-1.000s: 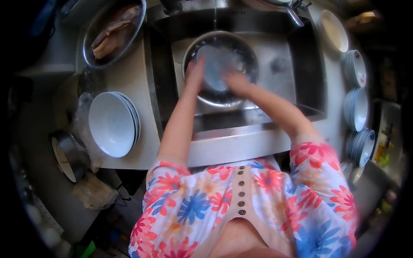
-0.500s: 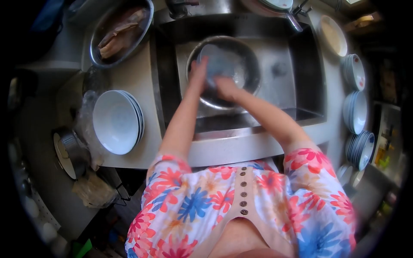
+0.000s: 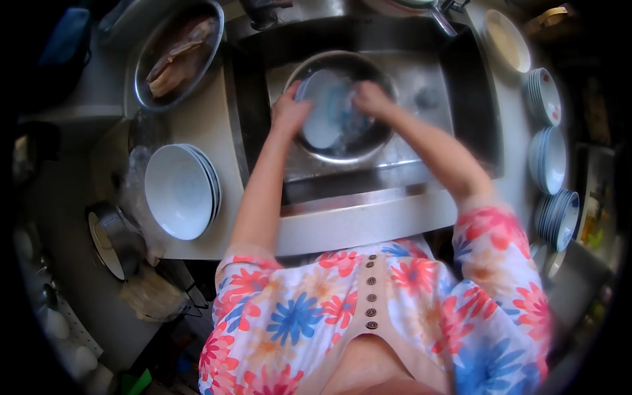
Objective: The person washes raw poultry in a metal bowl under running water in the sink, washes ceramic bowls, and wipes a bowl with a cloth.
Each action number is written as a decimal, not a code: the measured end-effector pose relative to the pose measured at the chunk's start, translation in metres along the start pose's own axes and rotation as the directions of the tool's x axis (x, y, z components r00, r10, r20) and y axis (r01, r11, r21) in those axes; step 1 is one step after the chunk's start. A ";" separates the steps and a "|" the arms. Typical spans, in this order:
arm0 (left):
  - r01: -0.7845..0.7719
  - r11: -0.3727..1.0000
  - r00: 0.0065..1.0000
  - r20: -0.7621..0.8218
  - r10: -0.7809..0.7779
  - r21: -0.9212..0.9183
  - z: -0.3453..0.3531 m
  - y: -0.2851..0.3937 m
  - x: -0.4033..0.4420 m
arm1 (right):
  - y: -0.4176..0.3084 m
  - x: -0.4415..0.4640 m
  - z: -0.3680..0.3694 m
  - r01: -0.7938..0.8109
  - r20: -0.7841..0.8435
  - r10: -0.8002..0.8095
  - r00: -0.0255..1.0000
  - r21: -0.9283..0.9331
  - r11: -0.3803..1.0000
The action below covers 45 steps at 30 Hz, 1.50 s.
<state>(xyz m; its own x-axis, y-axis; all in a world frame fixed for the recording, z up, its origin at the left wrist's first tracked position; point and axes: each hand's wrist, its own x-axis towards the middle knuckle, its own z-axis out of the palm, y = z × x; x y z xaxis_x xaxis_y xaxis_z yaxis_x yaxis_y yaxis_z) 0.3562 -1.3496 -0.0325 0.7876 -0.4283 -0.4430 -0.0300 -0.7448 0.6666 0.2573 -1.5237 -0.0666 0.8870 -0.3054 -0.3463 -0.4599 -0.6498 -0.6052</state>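
Note:
In the steel sink (image 3: 438, 125), a round metal basin (image 3: 349, 160) sits a little left of the middle. My left hand (image 3: 290, 113) grips the left rim of a white bowl (image 3: 324, 125), which is tilted on its side over the basin. On the bowl's right, my right hand (image 3: 370, 100) is closed and smeared by motion. Something bluish and soft-looking shows blurred below and beside its fingers; I cannot make out what it is. The bottom of the basin is mostly hidden by the bowl and my right hand.
Stacked white bowls (image 3: 179, 191) stand on the left counter, below an oval metal dish (image 3: 140, 92) with pieces of meat or fish (image 3: 181, 59). Along the right counter are an oval dish (image 3: 507, 43) and several stacks of bowls and plates (image 3: 548, 160). A faucet (image 3: 263, 16) rises behind the sink.
My hands have moved apart: the left slightly left and down, the right to the right and up. The white bowl now shows more of its face between them.

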 end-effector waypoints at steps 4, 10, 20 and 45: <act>-0.072 0.986 0.997 0.026 0.068 0.152 -0.004 0.012 -0.007 | -0.050 -0.017 -0.065 0.009 -0.046 0.009 0.999 0.369 0.929; -0.201 0.918 0.975 -0.022 0.221 0.343 0.011 0.029 -0.008 | -0.067 -0.007 -0.025 0.410 -0.150 -0.519 0.841 -0.448 0.794; -0.143 0.623 0.989 -0.093 0.112 -0.769 0.011 -0.006 0.010 | -0.021 -0.023 -0.011 -0.560 0.522 0.221 0.824 0.685 0.467; -0.761 0.621 0.401 -0.615 0.679 0.190 -0.016 0.020 -0.039 | -0.058 -0.082 -0.068 0.448 -0.557 -0.477 0.679 -0.201 0.871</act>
<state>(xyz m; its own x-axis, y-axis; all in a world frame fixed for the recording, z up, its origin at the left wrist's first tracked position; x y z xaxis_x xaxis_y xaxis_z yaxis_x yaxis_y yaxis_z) 0.3349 -1.3398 0.0081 0.6738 -0.3623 0.6440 -0.7346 -0.2336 0.6370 0.2134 -1.5086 0.0456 0.8446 -0.2852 0.4532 0.0044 -0.8427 -0.5384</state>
